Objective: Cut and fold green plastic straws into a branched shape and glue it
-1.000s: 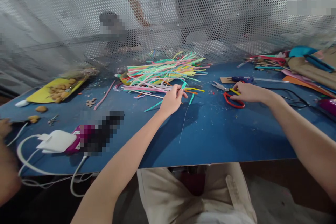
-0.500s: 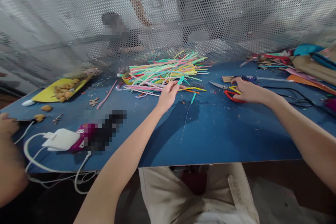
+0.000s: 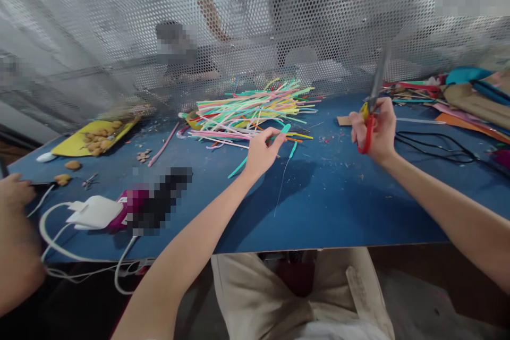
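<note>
In my left hand (image 3: 265, 151) is a teal pipe cleaner (image 3: 238, 168), pinched near one end; its tail slants down behind the wrist. My right hand (image 3: 374, 125) grips scissors (image 3: 375, 85) with red and yellow handles, raised off the table with the blades pointing up. Whether the blades are parted is hard to make out. Just right of my left hand lies a short teal fuzzy piece (image 3: 294, 149) with a thin bare wire trailing from it. Behind that hand is a heap of pastel pipe cleaners (image 3: 255, 106).
A perforated metal screen (image 3: 247, 16) backs the blue table (image 3: 330, 202). At left are a yellow sheet (image 3: 67, 141) with brown pieces, a white charger (image 3: 98, 212) with cables, and another person's hand (image 3: 14, 191). A black cord (image 3: 438, 143) and craft materials (image 3: 470, 90) lie at right.
My right hand has lifted the scissors off the table and turned the blades upward. My left hand has shifted slightly right, and the pipe cleaner's tail now shows.
</note>
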The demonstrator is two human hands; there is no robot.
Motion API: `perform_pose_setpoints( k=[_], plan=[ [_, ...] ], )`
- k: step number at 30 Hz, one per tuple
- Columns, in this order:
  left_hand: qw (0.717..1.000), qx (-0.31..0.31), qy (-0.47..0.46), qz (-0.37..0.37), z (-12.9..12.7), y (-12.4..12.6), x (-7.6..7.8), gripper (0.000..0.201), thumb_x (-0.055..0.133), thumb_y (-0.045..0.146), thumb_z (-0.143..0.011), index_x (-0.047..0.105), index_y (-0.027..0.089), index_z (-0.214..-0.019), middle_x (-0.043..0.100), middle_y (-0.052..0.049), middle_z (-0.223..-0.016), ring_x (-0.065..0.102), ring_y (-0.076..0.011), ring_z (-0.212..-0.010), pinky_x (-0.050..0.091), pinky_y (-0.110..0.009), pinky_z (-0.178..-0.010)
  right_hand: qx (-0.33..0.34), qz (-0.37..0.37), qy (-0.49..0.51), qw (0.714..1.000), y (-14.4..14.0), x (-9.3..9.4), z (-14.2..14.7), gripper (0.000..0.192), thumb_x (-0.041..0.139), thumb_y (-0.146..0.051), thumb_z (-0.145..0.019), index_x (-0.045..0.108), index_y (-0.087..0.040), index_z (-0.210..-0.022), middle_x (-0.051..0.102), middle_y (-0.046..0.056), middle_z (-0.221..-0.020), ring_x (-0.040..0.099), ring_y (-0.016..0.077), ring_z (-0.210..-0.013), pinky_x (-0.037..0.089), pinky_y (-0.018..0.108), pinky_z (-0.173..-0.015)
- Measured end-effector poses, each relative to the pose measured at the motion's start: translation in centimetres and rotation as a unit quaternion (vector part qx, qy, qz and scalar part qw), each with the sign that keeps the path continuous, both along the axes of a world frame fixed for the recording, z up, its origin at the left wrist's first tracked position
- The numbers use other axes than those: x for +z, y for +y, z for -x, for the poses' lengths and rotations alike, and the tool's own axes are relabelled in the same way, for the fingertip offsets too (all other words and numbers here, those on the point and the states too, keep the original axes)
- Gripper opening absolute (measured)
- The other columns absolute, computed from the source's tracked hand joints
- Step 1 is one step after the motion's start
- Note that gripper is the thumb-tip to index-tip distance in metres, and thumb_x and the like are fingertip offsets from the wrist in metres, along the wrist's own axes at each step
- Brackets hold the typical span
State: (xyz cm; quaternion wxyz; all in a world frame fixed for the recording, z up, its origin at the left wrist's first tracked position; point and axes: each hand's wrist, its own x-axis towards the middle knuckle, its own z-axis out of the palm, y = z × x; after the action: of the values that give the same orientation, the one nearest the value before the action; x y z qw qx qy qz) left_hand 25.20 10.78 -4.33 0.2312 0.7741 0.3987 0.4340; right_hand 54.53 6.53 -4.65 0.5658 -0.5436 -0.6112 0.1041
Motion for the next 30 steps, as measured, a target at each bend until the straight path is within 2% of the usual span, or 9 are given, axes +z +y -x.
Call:
perform_pose_setpoints(
  k=[3,6,11,14,19,22,24,27,30],
  plan=[
    [1.000,-0.018,0.014,0.004,-0.8,-1.1,-0.3,0.035,0.055,0.051,-0.098,0.071,0.020,-0.095,0.074,-0.001,-0.087,0.052,-0.0126,-0.063,0.038,-0.028,-0.062,0.012,0.021,0.109,0.994,-0.4,-0.2,1.4,0.037,0.054,-0.061,-0.095,0.040,-0.027,-0.097,0.066,0.002,-0.071,0.053,0.0135,-0.045,0.040,0.031,-0.044],
    [0.999,-0.024,0.040,0.005,-1.3,-1.7,-0.5,0.037,0.054,0.052,-0.098,0.073,0.020,-0.094,0.074,-0.002,-0.086,0.053,-0.0136,-0.064,0.039,-0.028,-0.063,0.002,0.077,0.080,0.994,0.4,-1.5,1.1,0.043,0.065,-0.064,-0.086,0.043,-0.026,-0.086,0.068,0.003,-0.070,0.050,0.0127,-0.043,0.040,0.031,-0.043],
    [0.997,-0.024,0.078,-0.004,-1.2,-1.6,-0.6,0.033,0.055,0.046,-0.099,0.072,0.019,-0.091,0.070,-0.001,-0.074,0.052,-0.0130,-0.059,0.038,-0.028,-0.062,-0.027,-0.024,-0.048,0.998,1.0,-2.1,0.1,0.048,0.082,-0.051,-0.073,0.048,-0.027,-0.096,0.073,0.004,-0.085,0.068,0.0214,-0.072,0.055,0.036,-0.067],
    [0.996,-0.025,0.081,0.007,-1.1,-1.4,-0.6,0.029,0.055,0.040,-0.099,0.069,0.018,-0.086,0.070,0.000,-0.073,0.053,-0.0118,-0.059,0.039,-0.027,-0.064,-0.026,-0.054,-0.020,0.998,0.1,-1.1,0.2,0.047,0.088,-0.045,-0.067,0.057,-0.026,-0.095,0.073,0.003,-0.079,0.070,0.0221,-0.070,0.056,0.036,-0.068],
    [0.992,-0.024,0.122,0.020,-0.3,-0.6,0.4,0.031,0.052,0.040,-0.099,0.068,0.019,-0.084,0.073,-0.001,-0.079,0.060,-0.0133,-0.067,0.041,-0.027,-0.067,0.085,0.028,0.114,0.989,-0.5,-0.3,1.3,0.033,0.076,-0.052,-0.082,0.070,-0.020,-0.073,0.070,0.004,-0.065,0.062,0.0143,-0.052,0.053,0.030,-0.053],
    [0.979,0.009,0.204,-0.013,1.2,0.5,1.3,0.022,0.057,0.038,-0.095,0.070,0.020,-0.094,0.074,-0.003,-0.085,0.064,-0.0165,-0.076,0.042,-0.028,-0.071,0.123,0.057,0.268,0.954,0.2,-0.7,1.7,0.029,0.080,-0.045,-0.077,0.065,-0.022,-0.069,0.063,0.000,-0.056,0.058,0.0128,-0.049,0.051,0.027,-0.049],
    [0.964,0.012,0.265,-0.030,2.3,1.5,1.4,0.023,0.061,0.040,-0.092,0.070,0.020,-0.096,0.073,-0.004,-0.086,0.064,-0.0175,-0.077,0.041,-0.028,-0.070,0.123,0.070,0.380,0.914,0.7,-0.8,1.4,0.033,0.079,-0.043,-0.075,0.056,-0.024,-0.062,0.049,-0.004,-0.047,0.042,0.0087,-0.039,0.040,0.024,-0.038],
    [0.940,-0.063,0.335,0.020,3.4,2.9,0.7,0.028,0.066,0.045,-0.087,0.071,0.020,-0.098,0.069,-0.002,-0.080,0.061,-0.0160,-0.071,0.039,-0.027,-0.066,0.169,0.130,0.480,0.851,0.9,-0.6,0.1,0.034,0.072,-0.039,-0.077,0.047,-0.024,-0.059,0.029,-0.009,-0.041,0.021,0.0049,-0.034,0.026,0.021,-0.033],
    [0.923,-0.113,0.364,0.059,3.9,3.9,-0.3,0.030,0.065,0.047,-0.087,0.070,0.019,-0.096,0.067,-0.001,-0.077,0.059,-0.0152,-0.068,0.038,-0.026,-0.064,0.203,0.174,0.535,0.801,1.0,-0.2,-1.3,0.026,0.068,-0.032,-0.078,0.049,-0.022,-0.063,0.028,-0.010,-0.041,0.019,0.0040,-0.034,0.025,0.020,-0.034]
  ],
)
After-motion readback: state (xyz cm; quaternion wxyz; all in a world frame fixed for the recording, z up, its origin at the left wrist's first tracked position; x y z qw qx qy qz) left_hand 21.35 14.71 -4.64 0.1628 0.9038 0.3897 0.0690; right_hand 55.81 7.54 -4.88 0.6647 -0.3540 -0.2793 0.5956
